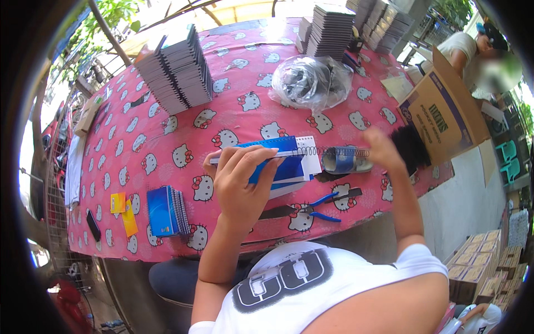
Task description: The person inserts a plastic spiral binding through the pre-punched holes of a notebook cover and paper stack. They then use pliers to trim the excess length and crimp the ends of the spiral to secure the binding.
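Blue notebooks [160,211] lie at left on the table [172,139], and right of them my left hand [240,175] clasps a pad [286,171] above it. From the pad's punched edge a coil [312,151] runs right toward my blurred right hand [384,147]; I can't tell how far open that is, or whether it grips.

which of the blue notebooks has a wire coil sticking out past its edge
The blue notebook in the left hand: its coil runs out past the edge toward the right hand, unlike the blue notebooks stacked to its left.
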Available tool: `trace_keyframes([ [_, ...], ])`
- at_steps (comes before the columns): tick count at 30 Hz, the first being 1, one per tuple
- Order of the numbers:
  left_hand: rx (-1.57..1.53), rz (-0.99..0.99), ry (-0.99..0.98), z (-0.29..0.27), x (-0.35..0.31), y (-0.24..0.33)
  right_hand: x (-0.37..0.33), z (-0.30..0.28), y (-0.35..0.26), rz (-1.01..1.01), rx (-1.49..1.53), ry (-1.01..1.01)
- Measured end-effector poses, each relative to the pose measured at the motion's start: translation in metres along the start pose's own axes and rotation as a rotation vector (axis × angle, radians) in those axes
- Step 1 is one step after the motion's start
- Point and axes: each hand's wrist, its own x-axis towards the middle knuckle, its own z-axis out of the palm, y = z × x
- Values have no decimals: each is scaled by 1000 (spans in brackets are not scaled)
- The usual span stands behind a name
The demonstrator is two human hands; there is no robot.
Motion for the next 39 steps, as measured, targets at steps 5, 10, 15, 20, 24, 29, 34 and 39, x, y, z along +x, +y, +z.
trace_keyframes([
  [5,36,-37,-85,-4,10,-6,-30,73,6,203,16,5],
  [10,110,-42,-106,-3,7,-11,43,1,-20,26,644,504],
  [15,130,-67,-64,1,4,-8,90,-59,-108,-311,269,235],
  [20,118,-133,-33,1,7,-5,112,-76,-118,-909,1372,-209],
  [24,92,-155,-93,-2,10,-4,107,-54,-96,-345,1159,-171],
  [29,103,-136,-49,-13,7,-14,112,-57,-131,-353,530,-4],
  [34,-189,-376,14,-20,-5,-24,125,-35,-132,-479,567,70],
  [39,-621,-575,164,-18,-14,-32,118,-41,-157,-413,1116,-73],
])
